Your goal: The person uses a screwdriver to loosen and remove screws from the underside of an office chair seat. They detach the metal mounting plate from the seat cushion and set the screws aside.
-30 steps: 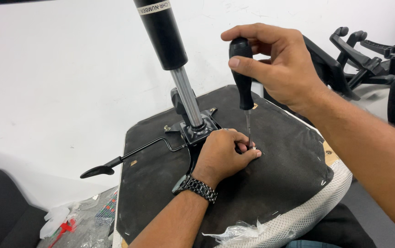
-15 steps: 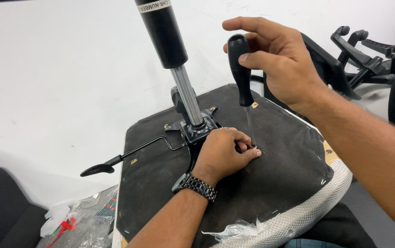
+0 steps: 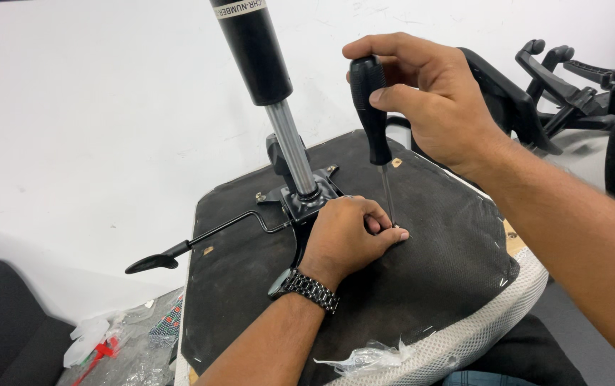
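Observation:
An upturned office chair seat [image 3: 436, 214] lies in front of me, its black fabric underside facing up. A black metal mechanism plate [image 3: 306, 200] with a gas cylinder [image 3: 264, 78] rises from its middle. My right hand [image 3: 429, 93] grips the black handle of a screwdriver [image 3: 373, 114], held upright with its thin shaft pointing down at the seat. My left hand [image 3: 346, 236], with a metal watch at the wrist, rests curled on the seat beside the plate, fingertips pinched at the screwdriver tip. Whatever the fingers hold there is hidden.
A long black adjustment lever [image 3: 193, 246] sticks out to the left from the plate. Crumpled clear plastic wrap [image 3: 114, 343] lies on the floor at lower left. A black chair base and armrest parts [image 3: 572, 78] sit at upper right against the white wall.
My right hand has lifted the screwdriver slightly and shifted it a little left, setting it more upright over my left fingertips. My left hand has stayed in place.

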